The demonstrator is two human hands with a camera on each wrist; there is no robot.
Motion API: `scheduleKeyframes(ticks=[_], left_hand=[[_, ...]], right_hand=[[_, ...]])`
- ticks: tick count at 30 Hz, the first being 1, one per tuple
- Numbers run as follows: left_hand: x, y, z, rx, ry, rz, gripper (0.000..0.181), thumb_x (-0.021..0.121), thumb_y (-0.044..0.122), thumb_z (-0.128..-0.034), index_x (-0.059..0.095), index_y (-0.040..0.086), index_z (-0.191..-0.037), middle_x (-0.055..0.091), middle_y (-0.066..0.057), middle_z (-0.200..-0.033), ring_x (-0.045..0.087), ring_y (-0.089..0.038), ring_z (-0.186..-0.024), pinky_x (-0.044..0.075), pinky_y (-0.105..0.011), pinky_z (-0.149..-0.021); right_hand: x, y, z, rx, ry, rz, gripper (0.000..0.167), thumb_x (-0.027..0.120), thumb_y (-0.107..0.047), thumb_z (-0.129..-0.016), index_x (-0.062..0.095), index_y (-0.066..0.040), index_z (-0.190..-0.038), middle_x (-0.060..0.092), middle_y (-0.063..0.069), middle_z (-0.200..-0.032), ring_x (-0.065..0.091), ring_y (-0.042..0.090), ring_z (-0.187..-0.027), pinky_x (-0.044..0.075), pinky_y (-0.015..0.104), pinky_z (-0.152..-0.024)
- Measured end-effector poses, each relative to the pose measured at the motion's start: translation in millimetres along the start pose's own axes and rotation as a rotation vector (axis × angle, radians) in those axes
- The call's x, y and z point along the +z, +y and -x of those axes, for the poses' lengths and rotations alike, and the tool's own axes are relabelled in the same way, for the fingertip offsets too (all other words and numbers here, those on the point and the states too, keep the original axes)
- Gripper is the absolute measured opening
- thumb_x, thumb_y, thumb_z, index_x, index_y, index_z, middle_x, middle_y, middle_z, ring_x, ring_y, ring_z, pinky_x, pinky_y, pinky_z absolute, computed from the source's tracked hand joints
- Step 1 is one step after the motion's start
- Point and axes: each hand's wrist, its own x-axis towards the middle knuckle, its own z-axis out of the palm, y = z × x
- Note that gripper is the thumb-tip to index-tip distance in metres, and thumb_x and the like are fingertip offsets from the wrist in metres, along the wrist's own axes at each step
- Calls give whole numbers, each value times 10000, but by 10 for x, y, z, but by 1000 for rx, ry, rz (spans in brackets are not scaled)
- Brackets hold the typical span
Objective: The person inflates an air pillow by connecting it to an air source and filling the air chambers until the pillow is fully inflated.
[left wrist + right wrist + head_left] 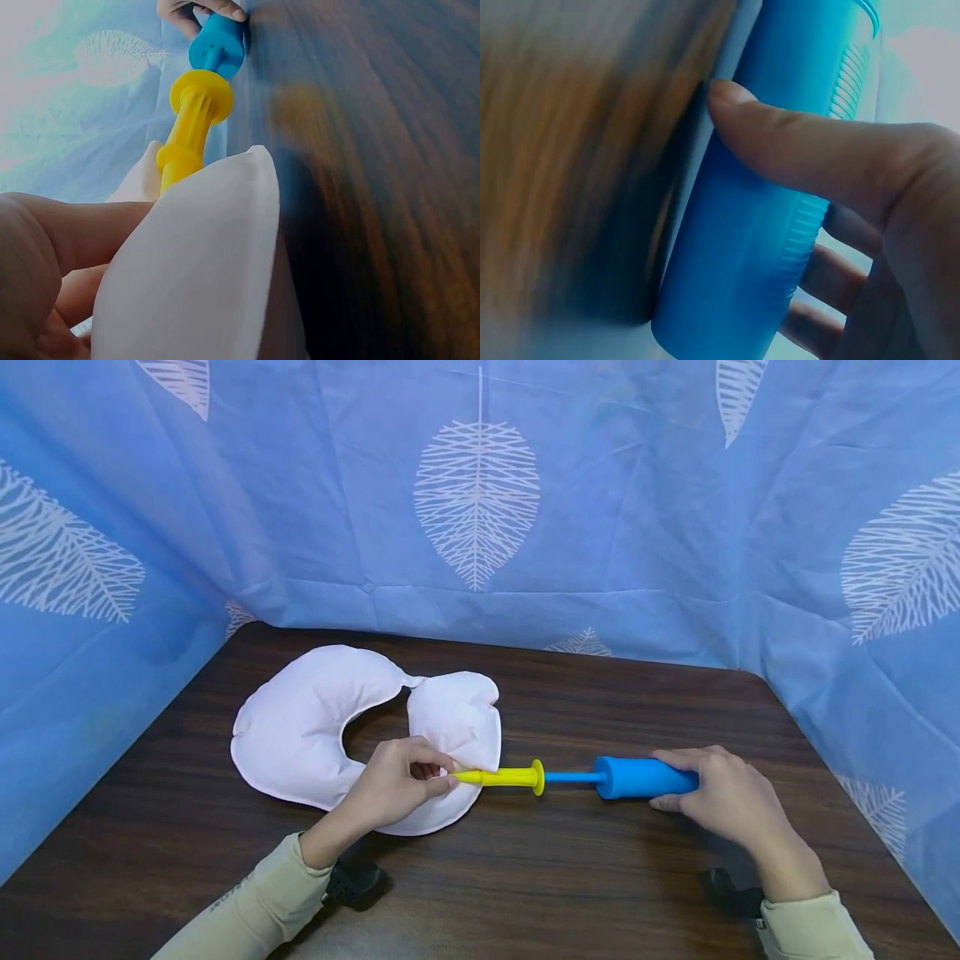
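A pale pink inflatable neck pillow [288, 727], plump and U-shaped, lies on the table at left of centre in the head view. At its near right end my left hand [397, 783] pinches the pillow's valve, where the tip of the yellow nozzle [506, 777] meets it; the fingers hide most of that joint. A blue rod [572, 777] shows between the nozzle and the blue barrel of the hand pump [633, 777], which lies level. My right hand [731, 793] grips the barrel's far end, its thumb [780, 135] across the side in the right wrist view.
The dark wood-grain table [525, 893] carries the pillow and pump. A blue curtain [622, 510] with white leaf prints surrounds its back and sides. A black wrist strap mount [356, 883] sits under my left wrist, and another [731, 893] by my right.
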Motion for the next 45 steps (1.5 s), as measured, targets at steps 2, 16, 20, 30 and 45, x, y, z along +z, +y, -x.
scheduleKeyframes(ticks=[2, 16, 20, 30, 45], left_hand=[[3, -3, 0, -7, 2, 0, 96, 861, 44, -876, 855, 113, -942, 665, 14, -795, 575, -129, -748, 504, -232, -682], [-19, -24, 3, 16, 6, 24, 93, 852, 29, -874, 851, 101, -932, 676, 7, -796, 585, -132, -752, 516, -227, -688], [-36, -24, 5, 25, 5, 23, 92, 853, 23, -869, 848, 100, -919, 676, 7, -792, 586, -133, -748, 515, -227, -687], [-48, 67, 1, -12, -11, -3, 77, 868, 43, -865, 855, 101, -913, 662, 8, -778, 568, -136, -729, 498, -235, -671], [-88, 93, 17, -32, -11, -9, 78, 855, 55, -872, 855, 118, -918, 657, 19, -782, 568, -141, -737, 502, -246, -685]], right_hand=[[-34, 100, -1, 28, -20, -5, 733, 939, -399, -803, 691, -165, -1452, 652, 306, -1421, 559, 573, -1286, 527, 657, -808], [-45, 220, 8, 27, -18, -15, 724, 950, -365, -795, 702, -128, -1432, 677, 307, -1390, 577, 588, -1258, 514, 666, -843], [36, -30, 15, -71, 44, -15, 685, 963, -350, -780, 737, -125, -1386, 750, 229, -1302, 632, 503, -1190, 530, 642, -840], [199, -654, 48, -219, 127, 11, 653, 959, -408, -783, 761, -169, -1358, 791, 95, -1252, 701, 337, -1109, 593, 556, -823], [37, -334, 21, -101, -10, 13, 704, 945, -504, -762, 752, -224, -1378, 772, 162, -1293, 702, 425, -1143, 565, 507, -713]])
